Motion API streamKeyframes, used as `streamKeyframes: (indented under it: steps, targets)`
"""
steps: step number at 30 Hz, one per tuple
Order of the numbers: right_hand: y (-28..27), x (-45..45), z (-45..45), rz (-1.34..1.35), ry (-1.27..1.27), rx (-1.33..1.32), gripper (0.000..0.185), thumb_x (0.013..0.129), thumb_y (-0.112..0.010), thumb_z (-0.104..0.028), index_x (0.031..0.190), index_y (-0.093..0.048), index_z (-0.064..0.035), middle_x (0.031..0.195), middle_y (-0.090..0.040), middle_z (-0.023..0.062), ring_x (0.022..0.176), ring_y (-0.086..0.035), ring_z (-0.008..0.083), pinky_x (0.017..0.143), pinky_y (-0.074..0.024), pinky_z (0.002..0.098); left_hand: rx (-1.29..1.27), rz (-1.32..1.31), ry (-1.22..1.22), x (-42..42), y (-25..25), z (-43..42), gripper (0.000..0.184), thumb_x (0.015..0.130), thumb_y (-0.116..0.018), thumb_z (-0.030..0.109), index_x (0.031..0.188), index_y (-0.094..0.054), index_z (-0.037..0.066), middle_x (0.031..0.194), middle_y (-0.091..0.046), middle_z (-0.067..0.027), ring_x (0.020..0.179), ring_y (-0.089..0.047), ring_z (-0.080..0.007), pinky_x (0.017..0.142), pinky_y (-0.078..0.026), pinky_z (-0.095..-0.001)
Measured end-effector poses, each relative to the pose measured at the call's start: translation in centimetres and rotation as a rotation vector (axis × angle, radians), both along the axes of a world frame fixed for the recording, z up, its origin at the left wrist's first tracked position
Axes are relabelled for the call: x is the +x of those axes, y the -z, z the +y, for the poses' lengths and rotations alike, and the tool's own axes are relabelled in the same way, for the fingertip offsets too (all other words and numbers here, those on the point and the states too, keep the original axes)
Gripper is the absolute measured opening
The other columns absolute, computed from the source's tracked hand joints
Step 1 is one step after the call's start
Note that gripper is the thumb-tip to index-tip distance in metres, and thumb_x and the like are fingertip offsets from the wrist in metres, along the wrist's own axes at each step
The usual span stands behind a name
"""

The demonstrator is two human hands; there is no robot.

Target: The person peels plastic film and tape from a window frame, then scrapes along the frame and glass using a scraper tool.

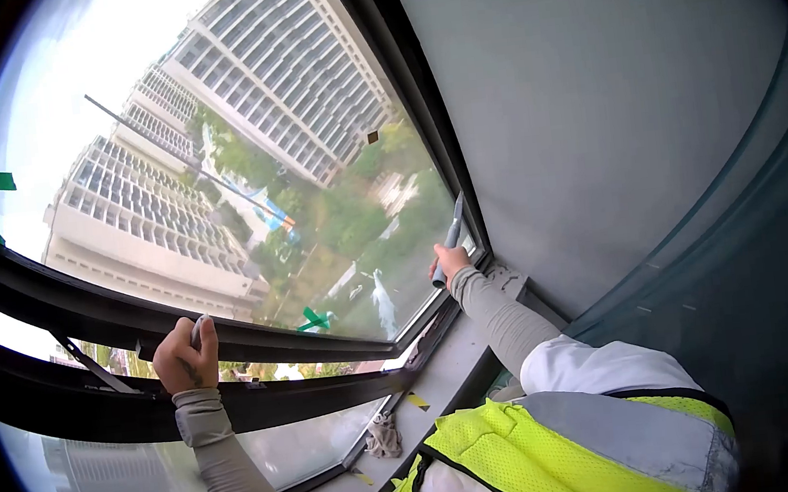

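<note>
My right hand is closed around a slim grey-handled tool with a narrow pointed tip. That tip lies against the dark side frame of the window, close to its lower right corner. Lower left, my left hand is a fist at the bottom rail of the window sash. A small grey piece, which looks like the window handle, shows between its thumb and fingers; the rest is hidden. The sash stands tilted out from the lower frame, with a gap between them.
A metal stay arm spans the gap at left. A crumpled rag lies on the sill near yellow-black tape. Green tape marks the glass. A grey wall panel and dark netting stand at right.
</note>
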State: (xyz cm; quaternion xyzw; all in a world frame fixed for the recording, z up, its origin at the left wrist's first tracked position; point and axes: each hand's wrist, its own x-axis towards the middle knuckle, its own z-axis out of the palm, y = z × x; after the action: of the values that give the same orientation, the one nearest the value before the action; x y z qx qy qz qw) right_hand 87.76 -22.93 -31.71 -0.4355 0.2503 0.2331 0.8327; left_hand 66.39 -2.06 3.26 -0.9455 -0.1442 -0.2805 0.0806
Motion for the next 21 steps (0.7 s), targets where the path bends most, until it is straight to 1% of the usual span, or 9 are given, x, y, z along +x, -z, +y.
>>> streamKeyframes:
  steps: [2,5,7,8,9,11,12,16,21]
  targets:
    - [-3.3,-2.9,-1.1,-0.136,0.019,-0.063,0.022,0.081,-0.051,-0.014,0.083,-0.039,0.0045,0.064,-0.047,0.0109,0.043,-0.051,0.0222,0.035,-0.0429,0.0379,0.010,0.005,-0.010,0.0,0.0,-0.2,0.044,0.077,-0.059,0.038,0.055,-0.041,0.004,0.051,-0.040,-0.0149,0.047,-0.045,-0.0336,0.045,-0.034,-0.0373]
    - [-7.1,-4.8,-1.6,-0.370,0.054,-0.105,0.023,0.081,-0.050,-0.011,0.092,-0.035,0.0030,0.065,-0.047,0.0110,0.043,-0.052,0.0190,0.039,-0.0468,0.0333,0.008,-0.019,0.000,0.0,-0.2,-0.7,0.043,0.077,-0.059,0.038,0.056,-0.042,0.005,0.051,-0.041,-0.0148,0.048,-0.045,-0.0334,0.045,-0.034,-0.0372]
    - [-10.2,-4.2,-1.6,-0.457,0.086,-0.098,0.024,0.082,-0.049,-0.011,0.094,-0.034,0.0027,0.066,-0.048,0.0109,0.044,-0.052,0.0182,0.040,-0.0477,0.0322,0.019,-0.011,-0.010,-0.1,-0.2,-0.7,0.043,0.077,-0.059,0.039,0.056,-0.044,0.005,0.051,-0.042,-0.0146,0.048,-0.046,-0.0337,0.045,-0.035,-0.0374]
    - [-12.1,-3.6,-1.7,-0.542,0.121,-0.084,0.024,0.083,-0.049,-0.010,0.095,-0.033,0.0024,0.067,-0.048,0.0108,0.044,-0.052,0.0175,0.041,-0.0486,0.0311,-0.001,-0.028,0.015,-0.1,-0.2,-0.8,0.044,0.078,-0.059,0.038,0.057,-0.040,0.004,0.051,-0.038,-0.0155,0.048,-0.042,-0.0334,0.045,-0.033,-0.0368]
    - [-14.0,-3.1,-1.9,-0.565,0.088,-0.089,0.025,0.084,-0.049,-0.010,0.096,-0.032,0.0023,0.069,-0.048,0.0110,0.045,-0.053,0.0172,0.041,-0.0487,0.0310,-0.019,-0.045,0.042,0.0,-0.1,-0.8,0.046,0.079,-0.058,0.036,0.058,-0.037,0.002,0.052,-0.034,-0.0163,0.047,-0.038,-0.0332,0.045,-0.031,-0.0362]
    - [-16.6,-2.4,-1.8,-0.587,0.056,-0.095,0.025,0.084,-0.049,-0.010,0.097,-0.031,0.0022,0.071,-0.049,0.0113,0.045,-0.053,0.0170,0.041,-0.0488,0.0309,-0.001,-0.044,0.041,-0.1,-0.1,-0.6,0.045,0.079,-0.058,0.037,0.058,-0.037,0.002,0.052,-0.034,-0.0163,0.047,-0.038,-0.0337,0.045,-0.031,-0.0364]
    - [-17.6,-2.1,-1.4,-0.590,0.090,-0.038,0.024,0.085,-0.050,-0.011,0.094,-0.032,0.0010,0.074,-0.048,0.0112,0.047,-0.052,0.0165,0.041,-0.0476,0.0311,0.009,-0.037,0.036,-0.1,-0.1,-0.5,0.046,0.080,-0.058,0.037,0.058,-0.038,0.002,0.052,-0.034,-0.0166,0.048,-0.038,-0.0342,0.045,-0.031,-0.0367]
    - [-19.9,-0.7,-0.2,-0.595,0.191,0.063,0.022,0.085,-0.050,-0.011,0.089,-0.031,0.0000,0.075,-0.046,0.0104,0.048,-0.051,0.0157,0.040,-0.0453,0.0312,0.023,-0.027,0.027,0.0,-0.1,-0.5,0.046,0.080,-0.057,0.039,0.058,-0.038,0.002,0.053,-0.035,-0.0175,0.049,-0.040,-0.0358,0.045,-0.031,-0.0377]
    - [-21.8,0.5,0.8,-0.595,0.233,0.061,0.021,0.085,-0.049,-0.009,0.088,-0.031,0.0009,0.074,-0.045,0.0097,0.047,-0.050,0.0152,0.039,-0.0445,0.0309,0.023,-0.010,0.013,-0.1,-0.2,-0.5,0.047,0.080,-0.056,0.040,0.058,-0.039,0.002,0.053,-0.036,-0.0179,0.050,-0.041,-0.0364,0.045,-0.031,-0.0385]
